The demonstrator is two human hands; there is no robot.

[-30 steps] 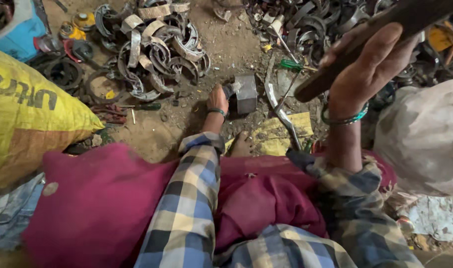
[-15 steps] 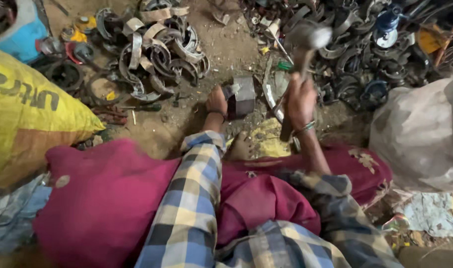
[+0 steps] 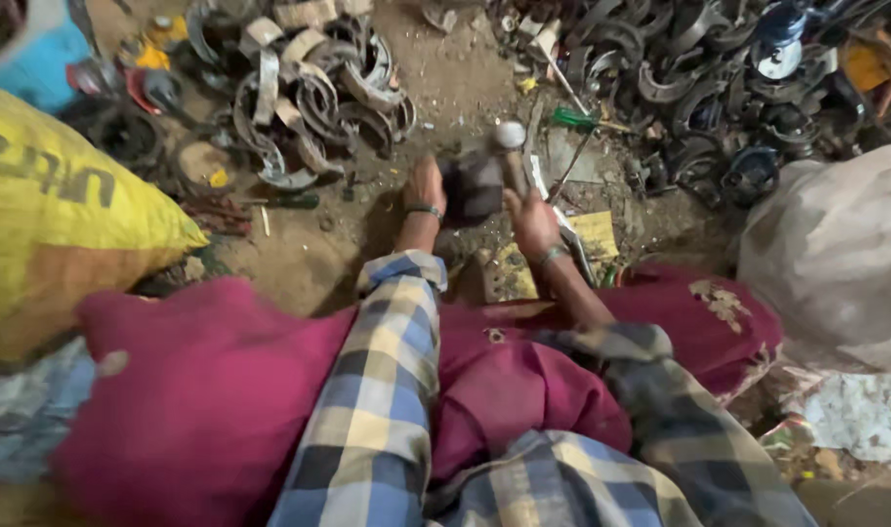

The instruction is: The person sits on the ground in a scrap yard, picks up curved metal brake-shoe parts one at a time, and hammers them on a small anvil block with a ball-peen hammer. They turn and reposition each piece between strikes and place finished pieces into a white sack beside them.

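We sit on dirt ground [image 3: 299, 254]. Left hand [image 3: 425, 187] closes on a dark metal block [image 3: 472, 187], steadying it; right hand [image 3: 531, 221] grips the hammer [image 3: 510, 137], head down on the block (blurred). Curved scrap bands [image 3: 309, 98] lie beyond.

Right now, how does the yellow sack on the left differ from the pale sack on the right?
The yellow woven sack is bright yellow with an orange-brown lower part and dark printing; the pale grey-white sack looks plain. The yellow woven sack lies at the left edge, beside the magenta cloth, and its near end tapers to a point; the pale grey-white sack sits at the right edge with a rounded, crumpled outline. Both look stuffed full and rest on the dirt floor near curved scrap-metal pieces.
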